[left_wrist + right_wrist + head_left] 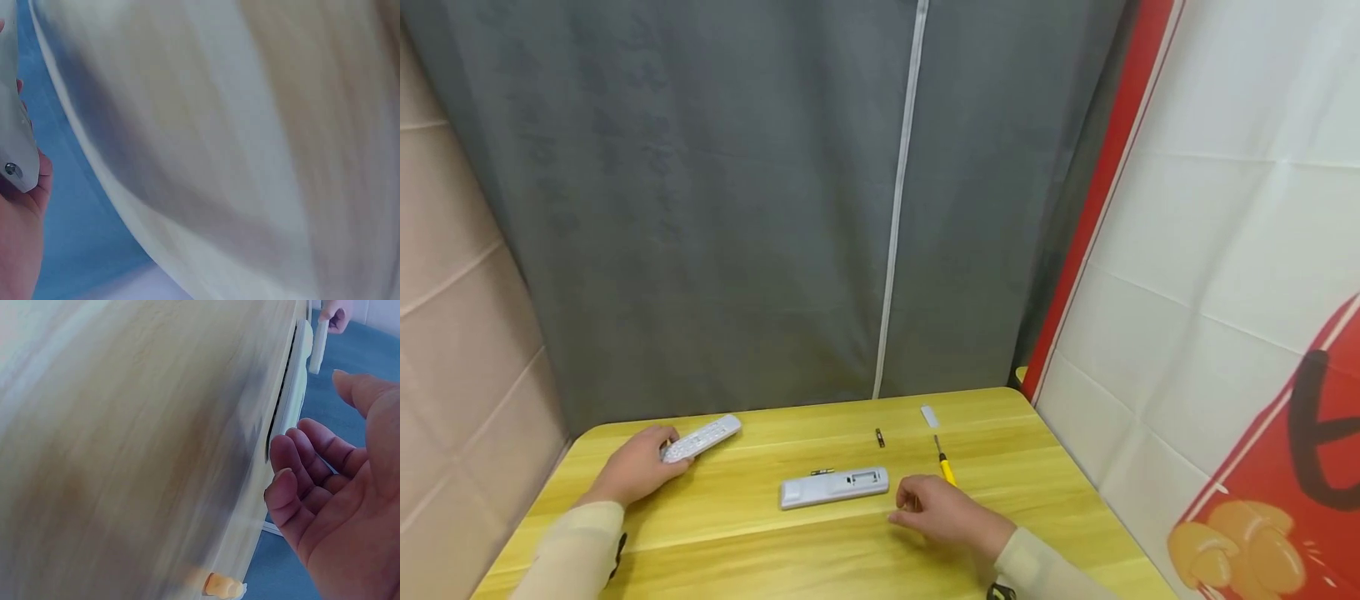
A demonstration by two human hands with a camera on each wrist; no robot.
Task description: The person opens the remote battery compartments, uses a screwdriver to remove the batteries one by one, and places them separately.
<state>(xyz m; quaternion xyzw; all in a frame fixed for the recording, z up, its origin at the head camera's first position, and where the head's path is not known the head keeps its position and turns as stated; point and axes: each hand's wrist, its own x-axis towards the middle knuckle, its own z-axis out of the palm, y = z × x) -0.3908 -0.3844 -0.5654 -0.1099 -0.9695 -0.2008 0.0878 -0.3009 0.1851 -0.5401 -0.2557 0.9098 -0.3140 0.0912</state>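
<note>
The left hand [638, 467] grips a white remote [703, 437] at the left of the table [737, 550], while the empty, loosely curled right hand [942, 508] beside an opened remote [835, 489] might bump it, rolling away the battery [822, 472] behind.

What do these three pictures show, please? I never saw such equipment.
There is no robot: a person works here. A head camera takes the wide picture; one camera on each wrist takes a closer picture. On the yellow wooden-looking table lie a pale grey plastic remote with its battery slot open, a dark cylindrical battery, a second battery, a small pale rectangular piece and a yellow-handled screwdriver. The bare left hand holds a white button remote; the bare right hand holds nothing visible.
</note>
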